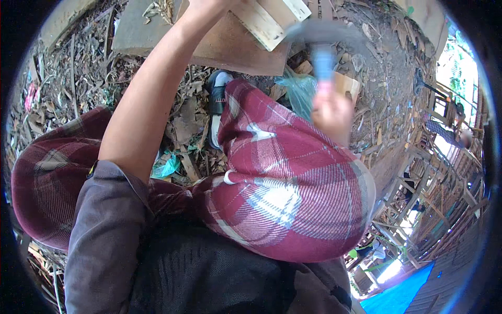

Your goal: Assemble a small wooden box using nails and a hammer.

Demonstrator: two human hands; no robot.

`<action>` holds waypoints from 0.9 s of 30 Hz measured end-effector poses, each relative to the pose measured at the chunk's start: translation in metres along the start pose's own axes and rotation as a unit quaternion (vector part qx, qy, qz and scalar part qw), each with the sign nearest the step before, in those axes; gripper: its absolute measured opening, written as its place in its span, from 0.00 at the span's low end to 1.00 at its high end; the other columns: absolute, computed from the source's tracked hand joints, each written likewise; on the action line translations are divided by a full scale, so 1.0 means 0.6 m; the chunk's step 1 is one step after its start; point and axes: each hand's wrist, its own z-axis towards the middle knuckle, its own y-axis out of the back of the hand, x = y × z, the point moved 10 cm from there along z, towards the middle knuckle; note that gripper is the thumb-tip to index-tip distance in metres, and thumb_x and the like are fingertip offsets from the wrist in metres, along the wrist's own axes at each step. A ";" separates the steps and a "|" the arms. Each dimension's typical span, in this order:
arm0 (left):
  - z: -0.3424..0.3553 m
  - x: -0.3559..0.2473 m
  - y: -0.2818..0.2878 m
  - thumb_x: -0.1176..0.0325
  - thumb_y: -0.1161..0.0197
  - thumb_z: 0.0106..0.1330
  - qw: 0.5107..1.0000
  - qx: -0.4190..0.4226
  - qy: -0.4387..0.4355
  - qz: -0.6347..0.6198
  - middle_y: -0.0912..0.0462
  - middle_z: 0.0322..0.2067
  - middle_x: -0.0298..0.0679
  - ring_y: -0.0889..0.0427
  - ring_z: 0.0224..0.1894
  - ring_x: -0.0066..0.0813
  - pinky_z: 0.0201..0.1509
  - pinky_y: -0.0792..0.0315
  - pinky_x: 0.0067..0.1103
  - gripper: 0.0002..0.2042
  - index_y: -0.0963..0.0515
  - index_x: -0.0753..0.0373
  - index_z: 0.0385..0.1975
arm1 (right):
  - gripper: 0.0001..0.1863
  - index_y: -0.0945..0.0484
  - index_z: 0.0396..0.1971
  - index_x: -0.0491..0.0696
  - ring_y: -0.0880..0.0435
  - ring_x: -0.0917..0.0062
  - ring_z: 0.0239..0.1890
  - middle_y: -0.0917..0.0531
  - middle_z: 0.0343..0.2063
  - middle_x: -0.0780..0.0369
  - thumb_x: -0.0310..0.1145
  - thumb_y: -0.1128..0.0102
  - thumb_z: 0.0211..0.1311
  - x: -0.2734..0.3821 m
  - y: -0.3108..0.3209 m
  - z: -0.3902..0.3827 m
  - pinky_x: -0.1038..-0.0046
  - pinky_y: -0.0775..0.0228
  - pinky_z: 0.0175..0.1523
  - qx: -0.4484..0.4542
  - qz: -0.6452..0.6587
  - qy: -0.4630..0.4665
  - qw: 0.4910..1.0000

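Note:
My right hand (333, 114) is wrapped round the handle of a hammer (323, 65), its grip part blue and part pink. Motion smears both the hand and the dark hammer head, which is raised close to the right end of the pale wood strips (261, 26). These strips lie on a wide brown board (230, 49) in front of me. Reaching to the top edge, my left hand (209, 4) is at the strips' left end; its fingers are cut off by the picture's edge, so their hold does not show.
Wood chips and scraps (183, 115) cover the ground. A clear bluish plastic bag (298, 94) lies beside my right knee, near a small wood block (346, 86). My shoe (217, 104) is below the board. At far right are stacked timber (418, 183), another person (449, 133) and a blue sheet (400, 295).

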 end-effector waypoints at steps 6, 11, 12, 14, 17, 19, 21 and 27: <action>-0.004 0.013 -0.004 0.44 0.32 0.48 1.000 0.004 0.011 0.005 0.20 0.36 0.44 0.28 0.46 0.40 0.52 0.39 0.33 0.30 0.22 0.53 0.50 | 0.23 0.24 0.23 0.42 0.32 0.78 0.18 0.30 0.12 0.65 0.48 0.50 0.67 -0.010 0.026 -0.009 0.69 0.43 0.25 0.047 0.097 -0.160 0.981; -0.003 0.008 -0.001 0.44 0.32 0.48 1.000 -0.008 0.003 -0.003 0.20 0.37 0.45 0.27 0.46 0.40 0.52 0.39 0.33 0.29 0.22 0.53 0.49 | 0.23 0.23 0.26 0.42 0.31 0.80 0.17 0.30 0.11 0.66 0.49 0.49 0.66 -0.006 -0.004 -0.005 0.70 0.43 0.23 0.009 0.051 -0.074 0.996; -0.004 0.014 -0.003 0.44 0.31 0.48 1.000 -0.006 0.007 0.007 0.20 0.37 0.45 0.27 0.46 0.40 0.53 0.39 0.32 0.29 0.21 0.53 0.49 | 0.23 0.23 0.25 0.42 0.31 0.80 0.16 0.30 0.11 0.66 0.49 0.50 0.67 -0.011 -0.012 -0.002 0.70 0.43 0.22 0.062 0.002 -0.085 0.994; -0.002 0.012 -0.009 0.44 0.31 0.48 1.000 0.001 0.008 -0.003 0.20 0.36 0.45 0.27 0.46 0.40 0.53 0.39 0.32 0.29 0.21 0.53 0.49 | 0.23 0.24 0.25 0.42 0.30 0.77 0.16 0.29 0.11 0.63 0.48 0.51 0.67 0.003 0.002 0.004 0.69 0.42 0.23 0.114 -0.075 -0.102 0.985; -0.007 0.020 0.006 0.45 0.31 0.47 1.000 -0.015 0.017 -0.001 0.20 0.36 0.45 0.27 0.46 0.39 0.52 0.39 0.32 0.29 0.21 0.53 0.48 | 0.24 0.26 0.22 0.43 0.33 0.78 0.14 0.30 0.10 0.64 0.48 0.53 0.69 -0.017 0.031 -0.014 0.72 0.43 0.22 0.036 0.197 -0.155 0.967; -0.002 -0.001 0.005 0.45 0.31 0.47 1.000 -0.006 0.005 -0.026 0.21 0.36 0.45 0.28 0.46 0.40 0.52 0.39 0.32 0.28 0.21 0.53 0.48 | 0.24 0.30 0.18 0.46 0.37 0.83 0.14 0.34 0.10 0.69 0.46 0.55 0.70 -0.023 0.020 -0.026 0.76 0.46 0.21 -0.021 0.291 -0.134 0.947; -0.005 0.007 0.003 0.46 0.31 0.47 1.000 -0.014 0.000 -0.025 0.21 0.35 0.45 0.28 0.46 0.40 0.52 0.39 0.32 0.28 0.21 0.54 0.47 | 0.23 0.33 0.17 0.48 0.38 0.87 0.15 0.36 0.12 0.72 0.46 0.56 0.71 -0.069 -0.046 -0.028 0.80 0.50 0.21 0.047 0.068 -0.141 0.987; -0.007 0.019 0.008 0.46 0.31 0.48 0.999 -0.028 -0.008 -0.021 0.21 0.36 0.45 0.28 0.45 0.41 0.51 0.39 0.32 0.27 0.20 0.55 0.46 | 0.24 0.31 0.17 0.47 0.39 0.86 0.11 0.37 0.10 0.71 0.48 0.55 0.70 -0.047 0.006 -0.029 0.79 0.49 0.18 0.014 0.226 -0.159 0.961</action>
